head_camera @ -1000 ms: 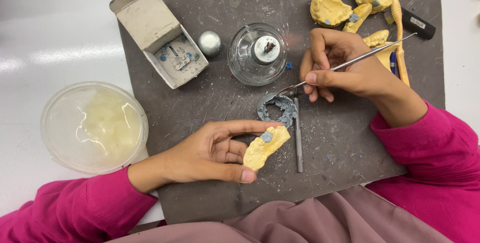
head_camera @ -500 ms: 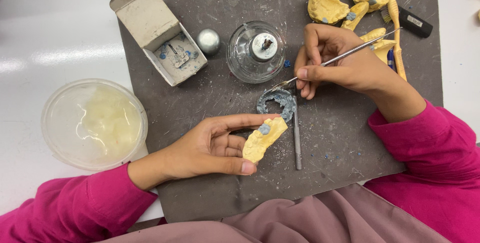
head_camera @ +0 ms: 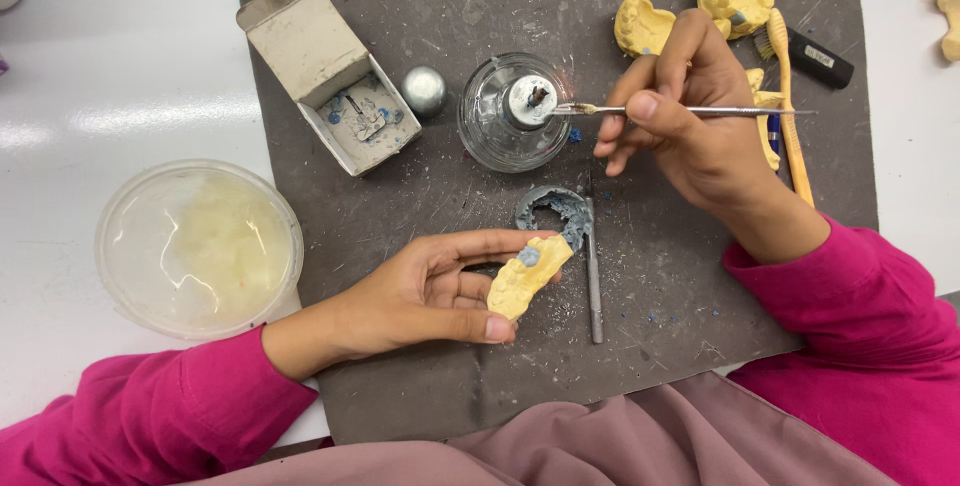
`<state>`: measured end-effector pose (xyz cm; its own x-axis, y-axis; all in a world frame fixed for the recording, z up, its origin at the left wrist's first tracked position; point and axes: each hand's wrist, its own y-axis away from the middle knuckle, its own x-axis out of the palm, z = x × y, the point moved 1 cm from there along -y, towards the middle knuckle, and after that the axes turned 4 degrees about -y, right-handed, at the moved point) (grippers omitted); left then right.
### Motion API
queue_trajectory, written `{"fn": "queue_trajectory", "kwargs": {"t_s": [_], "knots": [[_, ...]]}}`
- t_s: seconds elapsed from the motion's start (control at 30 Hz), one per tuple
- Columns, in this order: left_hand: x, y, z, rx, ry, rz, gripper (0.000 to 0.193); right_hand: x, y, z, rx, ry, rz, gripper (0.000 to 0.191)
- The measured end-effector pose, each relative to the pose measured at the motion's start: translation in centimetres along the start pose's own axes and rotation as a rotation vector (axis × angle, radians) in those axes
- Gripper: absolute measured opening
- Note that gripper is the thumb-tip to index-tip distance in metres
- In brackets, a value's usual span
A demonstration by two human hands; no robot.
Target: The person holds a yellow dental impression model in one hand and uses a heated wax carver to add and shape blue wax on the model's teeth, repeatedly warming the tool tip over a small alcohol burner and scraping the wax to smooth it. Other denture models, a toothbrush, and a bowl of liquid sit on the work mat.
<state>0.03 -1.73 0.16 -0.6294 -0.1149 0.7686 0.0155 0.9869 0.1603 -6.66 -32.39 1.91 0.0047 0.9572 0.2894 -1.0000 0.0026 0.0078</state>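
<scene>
Your left hand (head_camera: 425,291) pinches a small, chalky yellow plaster dental cast (head_camera: 527,276) between thumb and fingertips, a blob of blue-grey wax sitting on its upper end. The cast's long axis runs diagonally, low near your thumb and rising toward the upper right. It hovers over the rough, speckled dark grey work mat (head_camera: 420,386), just beside a ring-shaped lump of grey wax (head_camera: 553,212) and a slim metal tool (head_camera: 593,276) lying upright on the mat.

Your right hand (head_camera: 690,126) is closed around a thin, smooth metal wax instrument (head_camera: 680,110). It lies horizontal, its tip pointing left and reaching the wick of the round clear glass spirit lamp (head_camera: 505,131), well above the cast. Behind this hand lie more yellow plaster casts (head_camera: 735,1).
</scene>
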Motion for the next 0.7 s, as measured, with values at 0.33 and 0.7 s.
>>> {"fn": "queue_trajectory", "kwargs": {"t_s": [0.33, 0.7], "knots": [[0.1, 0.0, -0.6, 0.001, -0.005, 0.002, 0.079, 1.0, 0.4, -0.3, -0.074, -0.076, -0.034, 0.023], [-0.1, 0.0, -0.3, 0.008, 0.041, 0.002, 0.078, 1.6, 0.2, 0.1, -0.084, 0.003, -0.012, 0.023]]}}
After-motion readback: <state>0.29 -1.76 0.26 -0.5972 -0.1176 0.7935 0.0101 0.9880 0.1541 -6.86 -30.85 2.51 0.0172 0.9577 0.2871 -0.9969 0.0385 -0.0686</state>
